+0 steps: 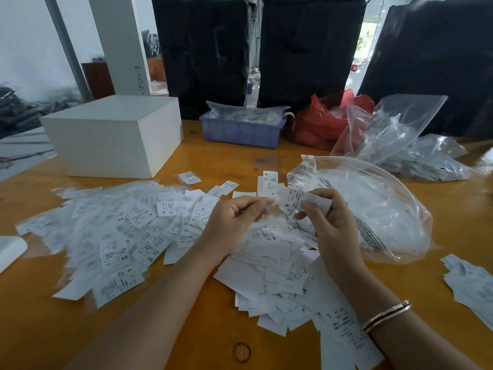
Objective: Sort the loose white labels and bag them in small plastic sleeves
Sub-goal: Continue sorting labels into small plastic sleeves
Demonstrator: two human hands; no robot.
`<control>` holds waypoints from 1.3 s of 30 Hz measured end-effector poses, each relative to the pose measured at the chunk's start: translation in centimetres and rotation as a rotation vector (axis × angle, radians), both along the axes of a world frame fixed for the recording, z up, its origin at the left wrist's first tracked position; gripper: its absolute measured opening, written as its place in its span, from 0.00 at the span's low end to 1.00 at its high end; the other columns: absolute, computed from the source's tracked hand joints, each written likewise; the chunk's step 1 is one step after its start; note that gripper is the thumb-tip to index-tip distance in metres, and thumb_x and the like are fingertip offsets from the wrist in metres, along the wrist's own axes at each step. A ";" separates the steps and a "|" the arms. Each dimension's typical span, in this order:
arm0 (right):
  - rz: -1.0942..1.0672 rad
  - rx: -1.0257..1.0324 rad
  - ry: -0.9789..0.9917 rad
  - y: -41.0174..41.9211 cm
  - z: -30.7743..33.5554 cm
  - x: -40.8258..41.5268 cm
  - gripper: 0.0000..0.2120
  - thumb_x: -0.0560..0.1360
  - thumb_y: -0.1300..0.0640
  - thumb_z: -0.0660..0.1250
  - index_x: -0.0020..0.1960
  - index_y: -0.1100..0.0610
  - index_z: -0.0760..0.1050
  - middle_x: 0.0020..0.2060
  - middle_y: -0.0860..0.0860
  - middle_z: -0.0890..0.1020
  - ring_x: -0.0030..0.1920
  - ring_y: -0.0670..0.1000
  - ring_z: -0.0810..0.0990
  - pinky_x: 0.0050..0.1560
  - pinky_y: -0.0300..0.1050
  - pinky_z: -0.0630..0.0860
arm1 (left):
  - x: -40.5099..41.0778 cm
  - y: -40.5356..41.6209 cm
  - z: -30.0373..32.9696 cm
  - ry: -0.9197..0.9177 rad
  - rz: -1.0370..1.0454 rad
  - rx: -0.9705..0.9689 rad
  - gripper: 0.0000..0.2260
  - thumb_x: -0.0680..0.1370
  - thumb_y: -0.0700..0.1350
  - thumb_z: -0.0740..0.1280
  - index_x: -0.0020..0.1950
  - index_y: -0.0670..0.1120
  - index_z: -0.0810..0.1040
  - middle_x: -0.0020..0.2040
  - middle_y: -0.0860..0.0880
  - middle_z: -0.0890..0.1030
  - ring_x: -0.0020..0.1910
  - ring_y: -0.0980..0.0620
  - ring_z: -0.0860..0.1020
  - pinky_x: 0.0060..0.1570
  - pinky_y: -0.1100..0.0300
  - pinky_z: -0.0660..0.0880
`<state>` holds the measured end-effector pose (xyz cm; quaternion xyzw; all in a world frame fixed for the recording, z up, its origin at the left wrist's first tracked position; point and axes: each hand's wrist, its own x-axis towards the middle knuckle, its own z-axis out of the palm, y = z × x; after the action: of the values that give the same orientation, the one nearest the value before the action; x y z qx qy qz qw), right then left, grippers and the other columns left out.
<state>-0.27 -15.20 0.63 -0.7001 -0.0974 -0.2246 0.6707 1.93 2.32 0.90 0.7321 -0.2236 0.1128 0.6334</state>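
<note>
Right hand (pixel 329 222) pinches an S label (pixel 304 201) above the table (pixel 218 329), left hand (pixel 234 214) pinches a thin clear sleeve (pixel 272 209); the sleeve mouth may collapse, jamming or dropping the label into the mixed pile (pixel 269 263).

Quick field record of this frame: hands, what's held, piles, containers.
left hand: pinches a clear sleeve
right hand: holds S label at the sleeve mouth
bagged labels: pile, left
loose labels: pile under the hands
zip bag: open, right, holds sleeves
white box: back left
blue tray: back centre
table: wood
</note>
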 end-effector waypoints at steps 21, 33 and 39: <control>0.180 -0.008 0.165 -0.2 0.0 0.0 0.09 0.76 0.65 0.64 0.49 0.52 0.75 0.35 0.47 0.83 0.36 0.48 0.83 0.35 0.35 0.76 | 0.8 0.2 -0.6 -0.016 0.062 0.066 0.10 0.76 0.43 0.68 0.48 0.60 0.80 0.44 0.64 0.83 0.46 0.58 0.81 0.46 0.65 0.78; 0.193 -0.044 0.126 -0.2 0.0 -0.1 0.09 0.77 0.65 0.63 0.50 0.52 0.74 0.32 0.47 0.82 0.36 0.47 0.82 0.35 0.34 0.75 | 0.4 -0.2 -0.3 0.099 -0.073 0.072 0.07 0.76 0.43 0.67 0.49 0.56 0.77 0.36 0.59 0.83 0.33 0.61 0.80 0.33 0.70 0.74; 0.194 -0.006 0.153 -0.3 0.2 -0.1 0.11 0.76 0.67 0.62 0.48 0.52 0.75 0.32 0.47 0.82 0.33 0.47 0.80 0.34 0.36 0.76 | 0.6 0.0 -0.4 0.053 -0.003 0.034 0.10 0.75 0.43 0.69 0.50 0.58 0.77 0.40 0.57 0.82 0.36 0.62 0.79 0.37 0.71 0.75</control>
<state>-0.35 -15.52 0.86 -0.7044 -0.1141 -0.1042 0.6928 2.55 2.27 0.55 0.7451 -0.2097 0.0887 0.6268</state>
